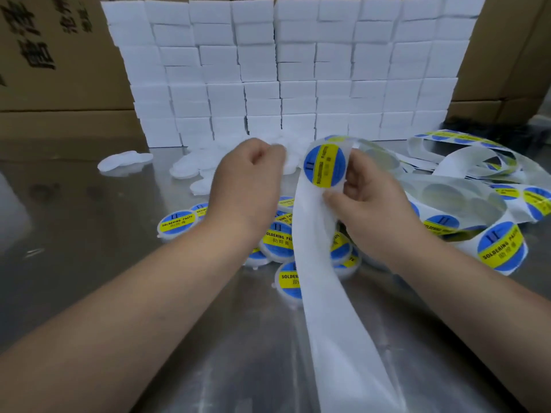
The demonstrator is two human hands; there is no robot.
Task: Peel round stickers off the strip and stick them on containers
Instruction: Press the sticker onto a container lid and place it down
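Observation:
My right hand [369, 201] pinches the white backing strip [337, 323], which hangs down toward me over the steel table. A round blue and yellow sticker [325, 165] sits on the strip just above my thumb, facing me. My left hand [250, 180] reaches forward with its fingers curled on a plain white container [293, 162] at the edge of a heap of unlabelled ones; the grip itself is partly hidden. Labelled containers [278, 241] lie piled between my forearms.
A wall of stacked white boxes [286, 73] stands behind the heap, with cardboard cartons [59, 55] on both sides. Loops of sticker strip [477, 192] lie tangled at the right. Loose white lids [125, 162] lie at the left on the reflective table [89, 293].

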